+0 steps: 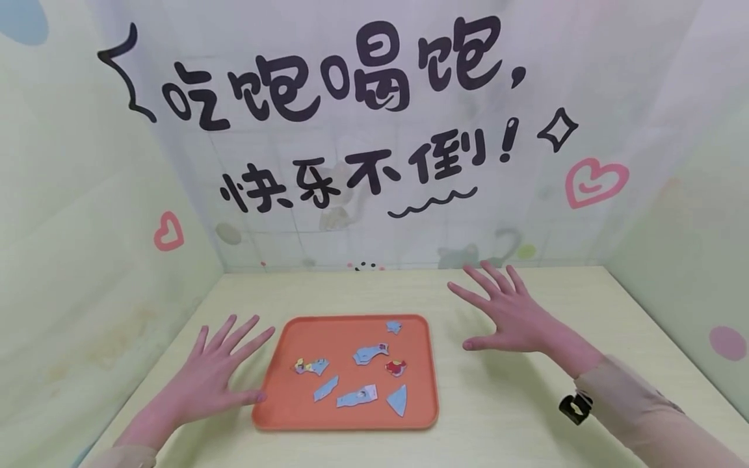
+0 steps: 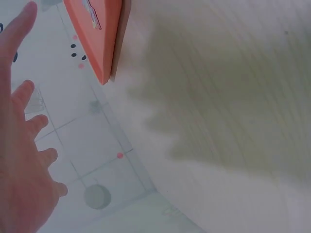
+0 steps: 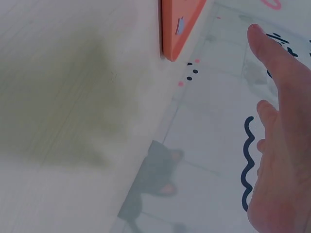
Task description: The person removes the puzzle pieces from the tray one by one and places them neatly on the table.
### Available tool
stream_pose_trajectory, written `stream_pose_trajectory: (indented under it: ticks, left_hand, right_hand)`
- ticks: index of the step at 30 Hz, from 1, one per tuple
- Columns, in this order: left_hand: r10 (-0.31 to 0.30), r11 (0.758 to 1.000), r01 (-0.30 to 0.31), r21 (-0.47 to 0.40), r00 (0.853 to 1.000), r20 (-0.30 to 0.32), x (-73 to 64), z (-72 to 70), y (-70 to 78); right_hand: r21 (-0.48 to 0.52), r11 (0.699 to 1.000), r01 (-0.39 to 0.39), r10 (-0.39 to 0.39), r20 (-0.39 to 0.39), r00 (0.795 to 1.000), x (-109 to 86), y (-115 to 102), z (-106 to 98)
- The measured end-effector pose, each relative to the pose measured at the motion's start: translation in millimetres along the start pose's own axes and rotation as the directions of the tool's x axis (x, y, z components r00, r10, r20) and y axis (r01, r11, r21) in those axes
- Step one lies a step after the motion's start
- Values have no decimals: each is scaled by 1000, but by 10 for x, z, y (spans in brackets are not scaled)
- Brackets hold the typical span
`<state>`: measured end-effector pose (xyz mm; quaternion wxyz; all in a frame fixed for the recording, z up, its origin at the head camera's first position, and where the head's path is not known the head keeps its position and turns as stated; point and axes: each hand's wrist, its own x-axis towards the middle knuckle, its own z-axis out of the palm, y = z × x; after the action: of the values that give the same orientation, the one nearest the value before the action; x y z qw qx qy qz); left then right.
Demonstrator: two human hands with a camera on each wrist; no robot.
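An orange tray (image 1: 345, 420) lies on the table. Spread over it are several flat, irregular pieces: a small blue one (image 1: 394, 327), a blue one with a dark print (image 1: 371, 353), a red one (image 1: 396, 368), a yellow-and-blue one (image 1: 311, 366), a plain blue strip (image 1: 326, 389), a longer printed strip (image 1: 357, 396) and a blue triangle (image 1: 397, 400). My left hand (image 1: 212, 380) hovers with spread fingers at the tray's left side, thumb by its rim. Well to the tray's right, my right hand (image 1: 511, 318) is raised above the table, fingers spread, holding nothing.
The pale wooden table (image 1: 497, 416) is enclosed by a printed back curtain (image 1: 374, 240) and pale walls on the left (image 1: 88, 292) and right (image 1: 684, 260). A dark watch-like device (image 1: 576, 408) sits at the right wrist. Both hands cast shadows on the tabletop.
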<state>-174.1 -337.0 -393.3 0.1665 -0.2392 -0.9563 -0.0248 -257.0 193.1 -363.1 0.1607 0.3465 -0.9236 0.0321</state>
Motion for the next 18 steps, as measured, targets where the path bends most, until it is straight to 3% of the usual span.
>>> stream_pose_trajectory:
  ticks: [8,18]
  left_hand:
    - [-34,999,34,-26,999,4,-114,18,75]
    - [-118,990,120,-77,993,31,-261,52,219]
  right_hand:
    - [14,999,40,-40,4,999,162,-144,86]
    - [73,994,79,-80,17,997,323,-309,181]
